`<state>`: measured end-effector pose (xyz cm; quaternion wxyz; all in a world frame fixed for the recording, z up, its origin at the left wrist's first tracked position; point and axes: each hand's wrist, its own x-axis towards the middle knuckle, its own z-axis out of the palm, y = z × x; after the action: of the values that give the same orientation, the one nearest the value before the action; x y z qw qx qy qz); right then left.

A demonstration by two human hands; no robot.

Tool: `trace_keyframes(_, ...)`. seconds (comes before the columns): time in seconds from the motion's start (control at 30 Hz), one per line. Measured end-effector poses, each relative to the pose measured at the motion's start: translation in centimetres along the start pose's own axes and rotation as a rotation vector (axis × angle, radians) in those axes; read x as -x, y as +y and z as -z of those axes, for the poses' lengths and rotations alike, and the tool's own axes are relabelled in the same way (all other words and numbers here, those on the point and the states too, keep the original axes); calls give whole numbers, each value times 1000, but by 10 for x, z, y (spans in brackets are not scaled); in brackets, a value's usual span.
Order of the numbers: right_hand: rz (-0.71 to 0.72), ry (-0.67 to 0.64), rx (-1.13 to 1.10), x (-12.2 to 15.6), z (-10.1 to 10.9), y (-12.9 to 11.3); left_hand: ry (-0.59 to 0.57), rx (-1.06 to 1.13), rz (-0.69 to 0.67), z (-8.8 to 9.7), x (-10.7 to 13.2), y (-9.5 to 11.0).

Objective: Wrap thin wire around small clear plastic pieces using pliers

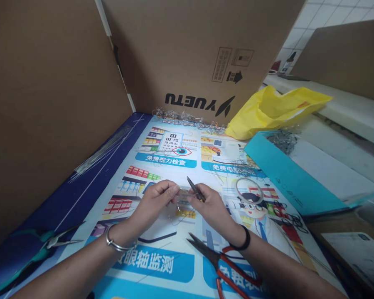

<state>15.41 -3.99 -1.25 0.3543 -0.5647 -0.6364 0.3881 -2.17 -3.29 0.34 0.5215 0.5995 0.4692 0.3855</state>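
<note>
My left hand (160, 197) is closed in a pinch on a thin, bent wire (183, 193). A small loop of it hangs between my two hands, above the printed sheet. My right hand (210, 204) meets it from the other side, fingertips close to the wire. Out of that fist points a slim dark tool (194, 187) with a sharp tip; its kind is partly hidden by the fingers. Red-handled scissors (216, 259) lie below my right wrist. At the far left rest teal-handled long-nose pliers (46, 245), their jaws apart.
Tall cardboard panels (187, 54) wall off the back and left. Straight wires (102, 151) lie along the left edge. Tangled wire scraps (187, 117) line the back. At right are a yellow bag (268, 112), a teal box (286, 170) holding wire bits, and a ring-shaped coil (249, 191).
</note>
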Motion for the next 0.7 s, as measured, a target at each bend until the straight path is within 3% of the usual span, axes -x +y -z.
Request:
trace_keyframes(0.53, 36, -70, 51, 1, -4, 6, 36, -3, -1, -1, 2, 3)
trace_keyframes(0.7, 15, -23, 110, -1, -3, 8, 30, -18, -6, -2, 2, 2)
